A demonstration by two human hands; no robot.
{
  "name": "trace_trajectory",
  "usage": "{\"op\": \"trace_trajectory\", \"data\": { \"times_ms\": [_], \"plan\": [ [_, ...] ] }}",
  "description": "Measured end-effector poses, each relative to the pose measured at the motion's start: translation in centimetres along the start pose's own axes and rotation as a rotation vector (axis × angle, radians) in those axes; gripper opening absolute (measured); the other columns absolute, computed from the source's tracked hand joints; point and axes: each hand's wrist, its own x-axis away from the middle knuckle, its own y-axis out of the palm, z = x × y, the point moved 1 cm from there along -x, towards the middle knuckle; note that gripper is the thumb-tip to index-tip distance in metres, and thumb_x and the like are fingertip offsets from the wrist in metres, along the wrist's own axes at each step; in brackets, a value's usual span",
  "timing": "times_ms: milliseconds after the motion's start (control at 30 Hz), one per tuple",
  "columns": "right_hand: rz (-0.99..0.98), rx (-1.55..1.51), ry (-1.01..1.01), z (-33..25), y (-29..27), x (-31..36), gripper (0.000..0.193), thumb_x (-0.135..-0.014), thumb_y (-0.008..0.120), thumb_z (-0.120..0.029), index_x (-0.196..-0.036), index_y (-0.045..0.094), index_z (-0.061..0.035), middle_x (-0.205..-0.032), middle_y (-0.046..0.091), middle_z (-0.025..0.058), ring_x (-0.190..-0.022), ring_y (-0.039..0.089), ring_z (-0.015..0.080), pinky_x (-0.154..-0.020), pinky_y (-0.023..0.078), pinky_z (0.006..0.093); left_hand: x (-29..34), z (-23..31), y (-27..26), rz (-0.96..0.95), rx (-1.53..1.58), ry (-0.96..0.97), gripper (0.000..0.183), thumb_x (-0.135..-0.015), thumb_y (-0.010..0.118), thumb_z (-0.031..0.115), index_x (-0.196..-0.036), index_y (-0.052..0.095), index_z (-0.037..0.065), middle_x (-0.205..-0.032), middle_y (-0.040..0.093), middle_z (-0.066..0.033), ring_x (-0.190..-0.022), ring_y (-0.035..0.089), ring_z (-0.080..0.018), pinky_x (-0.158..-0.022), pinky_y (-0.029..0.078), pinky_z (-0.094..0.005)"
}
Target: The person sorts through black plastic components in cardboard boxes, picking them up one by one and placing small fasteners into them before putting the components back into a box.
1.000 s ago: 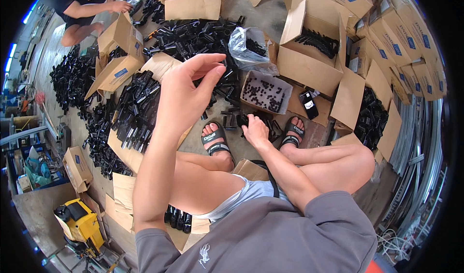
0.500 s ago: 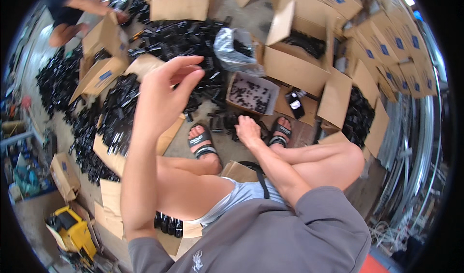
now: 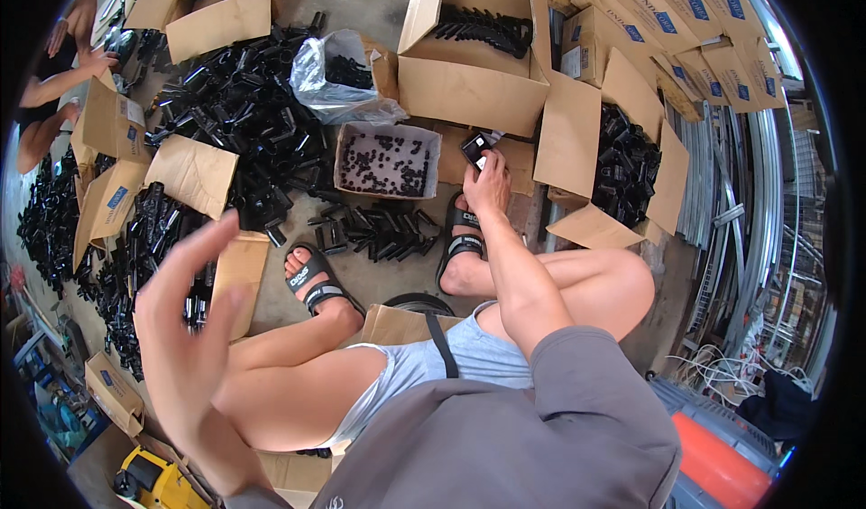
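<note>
The right hand (image 3: 487,183) is stretched forward past the right foot and is closed around a small black rectangular device with a pale screen (image 3: 477,147), which is held just above a flattened piece of brown cardboard (image 3: 519,157) on the floor. The left hand (image 3: 185,315) is raised in front of the body with the palm open and the fingers spread loosely; nothing is held in it. Just left of the device, a shallow brown cardboard tray filled with small dark round parts (image 3: 386,159) is set on the concrete floor, and between the two black slide sandals (image 3: 311,276) a cluster of short black plastic connector pieces (image 3: 379,229) is scattered. Further out, a larger heap of black plastic fittings (image 3: 244,121) is spread to the left, a crumpled clear plastic bag (image 3: 338,81) lies beyond the tray, and a big open cardboard box holding long black parts (image 3: 474,54) stands at the back. Another person's arms (image 3: 63,76) are seen at the far left, at a separate pile. As a judgement, the device is best gripped firmly by its edges, lifted clear of the cardboard, and kept away from the loose parts, while the free left hand is used for balance.
</note>
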Motion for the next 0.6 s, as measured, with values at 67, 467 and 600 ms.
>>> {"op": "trace_trajectory", "data": {
  "times_ms": [67,467,600],
  "plan": [
    [-0.065,0.012,-0.013,0.4,1.1,0.4,0.072,-0.089,0.069,-0.027,-0.150,0.037,-0.0074,-0.153,0.040,0.0236,-0.137,0.047,0.0378,-0.113,0.035,0.0524,1.2,2.4,-0.5,-0.089,-0.072,0.051,0.054,-0.074,0.075,0.010,-0.126,0.067,-0.004,-0.124,0.070,-0.0203,-0.117,0.068,-0.0354,-0.104,0.049,-0.0401],
    [0.100,-0.056,0.020,4.2,3.0,-0.8,0.084,-0.085,0.076,-0.032,-0.153,0.035,-0.0051,-0.148,0.048,0.0237,-0.134,0.047,0.0432,-0.111,0.034,0.0568,-2.3,-0.4,4.6,-0.212,-0.090,-0.252,0.064,-0.095,0.065,0.037,-0.141,0.054,-0.006,-0.137,0.060,-0.0263,-0.128,0.059,-0.0359,-0.113,0.041,-0.0485],
    [-0.123,-0.068,0.051,6.0,4.5,-1.7,0.093,-0.082,0.081,-0.037,-0.155,0.032,-0.0065,-0.155,0.041,0.0230,-0.139,0.044,0.0427,-0.112,0.033,0.0576,-3.9,-1.4,5.2,-0.327,-0.118,-0.252,0.069,-0.096,0.066,0.045,-0.142,0.054,-0.003,-0.138,0.061,-0.0246,-0.132,0.057,-0.0363,-0.115,0.039,-0.0488]
  ]
}}
